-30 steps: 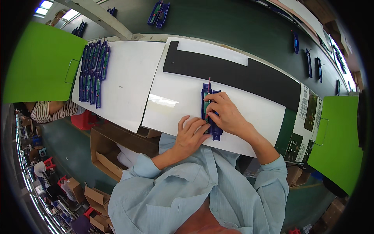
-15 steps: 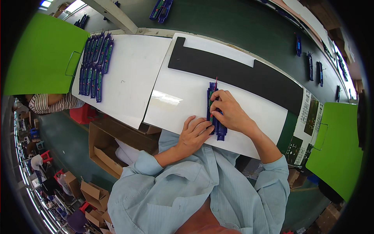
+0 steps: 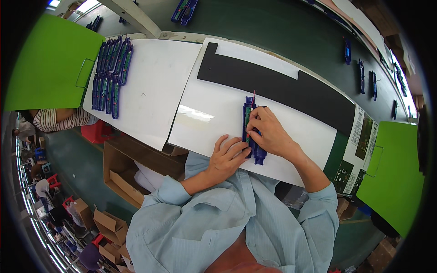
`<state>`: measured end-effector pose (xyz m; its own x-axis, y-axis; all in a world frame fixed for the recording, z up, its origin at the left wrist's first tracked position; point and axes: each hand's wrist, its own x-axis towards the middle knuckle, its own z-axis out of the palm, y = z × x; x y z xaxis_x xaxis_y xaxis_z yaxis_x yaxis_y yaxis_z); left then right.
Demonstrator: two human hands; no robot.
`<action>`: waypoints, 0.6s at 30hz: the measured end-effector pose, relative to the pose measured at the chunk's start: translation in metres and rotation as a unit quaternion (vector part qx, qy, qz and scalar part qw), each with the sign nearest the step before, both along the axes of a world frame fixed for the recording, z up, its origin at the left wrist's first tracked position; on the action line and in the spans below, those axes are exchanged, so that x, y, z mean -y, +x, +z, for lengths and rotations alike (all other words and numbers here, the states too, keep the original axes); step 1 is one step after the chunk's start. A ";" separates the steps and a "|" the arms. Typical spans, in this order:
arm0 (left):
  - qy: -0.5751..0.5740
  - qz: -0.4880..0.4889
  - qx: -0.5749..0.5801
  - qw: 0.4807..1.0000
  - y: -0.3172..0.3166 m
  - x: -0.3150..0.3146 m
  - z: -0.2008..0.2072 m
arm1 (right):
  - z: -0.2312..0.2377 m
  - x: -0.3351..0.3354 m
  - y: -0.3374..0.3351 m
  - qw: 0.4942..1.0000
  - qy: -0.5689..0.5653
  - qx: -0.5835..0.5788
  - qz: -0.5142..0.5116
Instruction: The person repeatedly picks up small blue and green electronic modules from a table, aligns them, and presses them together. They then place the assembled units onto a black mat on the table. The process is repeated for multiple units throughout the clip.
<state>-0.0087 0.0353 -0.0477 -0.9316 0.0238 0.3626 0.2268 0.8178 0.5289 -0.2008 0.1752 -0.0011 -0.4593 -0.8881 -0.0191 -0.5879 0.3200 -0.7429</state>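
Note:
In front of me, a blue plastic housing (image 3: 259,157) with a green circuit board (image 3: 247,113) lies lengthwise on the white work surface. A thin red wire (image 3: 254,94) sticks out past its far end. My left hand (image 3: 228,154) has its fingertips against the housing's near left side, steadying it. Over the middle of the housing bends my right hand (image 3: 269,133), thumb and fingers drawn together in a pinch above the board. Whatever sits between those fingertips is too small and too covered to name.
Rows of similar blue housings (image 3: 108,77) lie on the left white board (image 3: 150,91). A black strip (image 3: 273,84) spans the work surface beyond my hands. Green panels (image 3: 50,63) flank both sides. More housings (image 3: 184,11) rest on the dark green belt (image 3: 273,27). A cardboard box (image 3: 123,170) stands below left.
The housings on the far belt have shifted slightly to the left. My hands keep almost the same place on the housing, with only slight movement of the right fingers.

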 end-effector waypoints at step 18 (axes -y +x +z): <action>0.002 -0.006 0.010 1.000 -0.001 0.000 -0.001 | 0.003 0.001 0.003 0.999 -0.001 0.044 -0.026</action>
